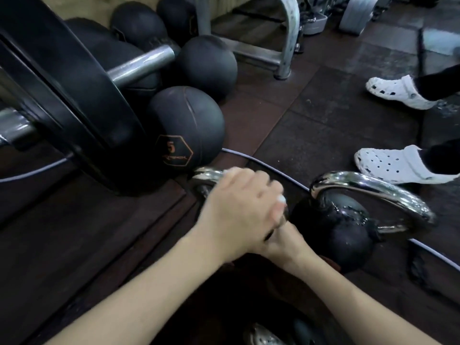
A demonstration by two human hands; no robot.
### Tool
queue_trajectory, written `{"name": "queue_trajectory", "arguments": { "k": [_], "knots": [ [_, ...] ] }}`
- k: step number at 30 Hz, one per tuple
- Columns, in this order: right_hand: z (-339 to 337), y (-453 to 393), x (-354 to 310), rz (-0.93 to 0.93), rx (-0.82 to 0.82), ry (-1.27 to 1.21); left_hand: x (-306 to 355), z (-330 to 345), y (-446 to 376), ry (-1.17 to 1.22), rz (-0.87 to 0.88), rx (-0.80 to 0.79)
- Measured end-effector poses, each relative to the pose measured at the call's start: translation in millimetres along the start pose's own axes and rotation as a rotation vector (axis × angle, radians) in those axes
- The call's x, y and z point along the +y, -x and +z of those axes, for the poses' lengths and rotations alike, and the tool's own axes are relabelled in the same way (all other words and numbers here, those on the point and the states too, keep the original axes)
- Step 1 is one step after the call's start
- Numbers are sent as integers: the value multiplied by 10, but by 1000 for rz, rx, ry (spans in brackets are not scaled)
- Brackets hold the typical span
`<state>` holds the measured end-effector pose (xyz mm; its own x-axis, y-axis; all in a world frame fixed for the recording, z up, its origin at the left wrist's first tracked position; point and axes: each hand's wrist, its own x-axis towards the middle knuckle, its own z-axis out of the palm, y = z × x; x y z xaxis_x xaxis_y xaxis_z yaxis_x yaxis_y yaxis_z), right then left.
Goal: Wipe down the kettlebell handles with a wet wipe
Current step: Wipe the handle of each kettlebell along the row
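A kettlebell's chrome handle point(204, 175) shows in the middle of the head view, its body hidden under my hands. My left hand point(239, 207) is closed over the top of this handle, and bits of a white wet wipe point(281, 199) poke out by its fingers. My right hand point(286, 242) lies just below and partly under the left, curled around the near side of the same handle. Close to the right stands a second kettlebell point(333, 230), black, with a shiny handle point(373, 192) that no hand touches.
Black medicine balls point(186, 130) and a barbell with large plates point(74, 95) crowd the left. Another person's feet in white clogs point(395, 163) stand at the right. A metal frame leg point(286, 53) stands behind. A third chrome handle point(263, 336) peeks in at the bottom edge.
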<state>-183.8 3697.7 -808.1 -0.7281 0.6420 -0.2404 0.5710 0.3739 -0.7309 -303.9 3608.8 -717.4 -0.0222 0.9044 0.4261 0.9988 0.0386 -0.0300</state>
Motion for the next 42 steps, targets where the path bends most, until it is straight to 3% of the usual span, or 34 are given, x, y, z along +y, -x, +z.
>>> {"name": "queue_trajectory", "arguments": {
  "k": [2, 3, 5, 7, 8, 10, 12, 17, 20, 24, 29, 31, 33, 35, 38, 40, 42],
  "knots": [
    [-43, 30, 64, 26, 16, -172, -369, 6, 61, 133, -101, 69],
    [-19, 43, 56, 26, 14, -204, -587, 55, 79, 197, -236, 126],
    [-50, 90, -26, 11, 1, -198, -759, 104, 178, 643, -667, 179],
    [-61, 96, -38, 31, 3, -212, -666, 197, 153, 1234, -1112, 264],
    [-84, 111, -67, 34, 3, -213, -670, 239, 147, 1396, -1272, 294],
    [-88, 114, -74, 42, -1, -190, -682, 270, 164, 1471, -1390, 296],
    [-88, 126, -77, 39, 1, -185, -672, 214, 179, 1269, -1279, 283],
    [-96, 106, -87, 23, 8, -179, -385, -21, -75, 145, -462, 131],
    [-101, 100, -135, -37, 14, -99, 24, 57, -148, -44, -149, 32],
    [-70, 71, -151, -48, 27, -28, 159, 113, -111, -30, 1, 86],
    [-79, 102, -95, 34, 28, -125, -482, 19, 54, 173, -165, 123],
    [-85, 120, -87, 35, 24, -127, -626, 60, 138, 507, -531, 176],
    [-93, 136, -96, 36, 1, -125, -684, 150, 116, 1121, -1042, 260],
    [-106, 139, -100, 49, -20, -144, -671, 221, 105, 1531, -1308, 334],
    [-115, 148, -101, 43, 3, -158, -657, 144, 83, 1339, -1217, 278],
    [-105, 132, -63, 45, 18, -146, -623, 8, 54, 879, -903, 162],
    [-105, 106, -88, 38, 16, -87, -483, -118, -71, 224, -518, 13]
  ]
}}
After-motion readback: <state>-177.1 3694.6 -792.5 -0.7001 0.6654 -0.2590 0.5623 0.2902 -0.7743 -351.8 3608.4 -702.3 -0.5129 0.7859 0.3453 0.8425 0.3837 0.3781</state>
